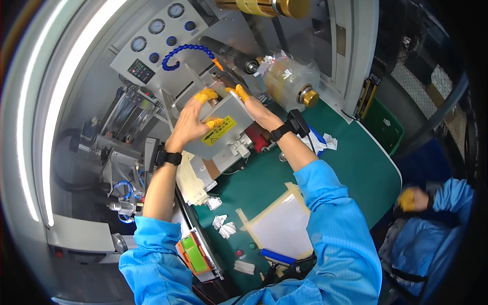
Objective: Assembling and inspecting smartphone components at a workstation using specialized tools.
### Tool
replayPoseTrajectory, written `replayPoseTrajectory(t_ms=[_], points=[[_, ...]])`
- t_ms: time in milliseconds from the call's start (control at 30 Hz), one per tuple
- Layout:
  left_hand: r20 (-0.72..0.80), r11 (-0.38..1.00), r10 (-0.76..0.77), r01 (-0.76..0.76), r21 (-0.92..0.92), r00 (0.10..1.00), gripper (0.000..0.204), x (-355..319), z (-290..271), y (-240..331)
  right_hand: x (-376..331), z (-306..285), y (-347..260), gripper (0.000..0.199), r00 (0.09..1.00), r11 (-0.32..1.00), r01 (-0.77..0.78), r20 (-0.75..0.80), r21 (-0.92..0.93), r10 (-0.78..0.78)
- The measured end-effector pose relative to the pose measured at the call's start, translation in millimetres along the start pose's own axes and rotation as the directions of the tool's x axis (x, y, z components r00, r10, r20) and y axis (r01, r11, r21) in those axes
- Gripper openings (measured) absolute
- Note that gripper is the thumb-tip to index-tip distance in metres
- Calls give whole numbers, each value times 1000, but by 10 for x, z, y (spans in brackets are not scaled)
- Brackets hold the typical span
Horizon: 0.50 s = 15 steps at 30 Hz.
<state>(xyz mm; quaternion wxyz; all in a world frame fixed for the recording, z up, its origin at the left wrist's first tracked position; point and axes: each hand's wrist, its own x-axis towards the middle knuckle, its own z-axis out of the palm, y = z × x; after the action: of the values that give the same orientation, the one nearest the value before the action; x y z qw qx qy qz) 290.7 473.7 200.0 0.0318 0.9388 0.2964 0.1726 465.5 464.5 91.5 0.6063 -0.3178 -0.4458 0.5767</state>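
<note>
A grey metal cover point(231, 137) with a yellow warning label point(218, 131) stands in front of me on the machine. My left hand point(192, 119), in yellow finger cots, bends round its upper left edge. The left thumb lies on the front face beside the label, and the other fingers reach over the top. At the cover's upper right corner is my right hand point(252, 105), its yellow-tipped fingers bent together behind the edge. What lies between those fingertips is hidden. An orange nozzle on a blue segmented hose point(190, 47) points down just beyond both hands.
Right of my hands is a plastic-wrapped roll point(290, 81). A green table point(363, 173) carries a taped white sheet point(279, 223), a blue-handled roller point(277, 255) and crumpled wipes point(226, 230). Gauges point(156, 26) line the panel behind. A co-worker's hand point(414, 199) shows at far right.
</note>
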Motion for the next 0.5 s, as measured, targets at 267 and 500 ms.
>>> replayPoseTrajectory(t_ms=[267,500], points=[[-19,995,57,-55,84,998,48,20,-40,28,102,-84,-62,50,980,990,-136,141,-47,141],[-43,985,51,-43,166,998,42,-7,-56,38,129,-46,-10,54,991,999,-29,128,-25,32]])
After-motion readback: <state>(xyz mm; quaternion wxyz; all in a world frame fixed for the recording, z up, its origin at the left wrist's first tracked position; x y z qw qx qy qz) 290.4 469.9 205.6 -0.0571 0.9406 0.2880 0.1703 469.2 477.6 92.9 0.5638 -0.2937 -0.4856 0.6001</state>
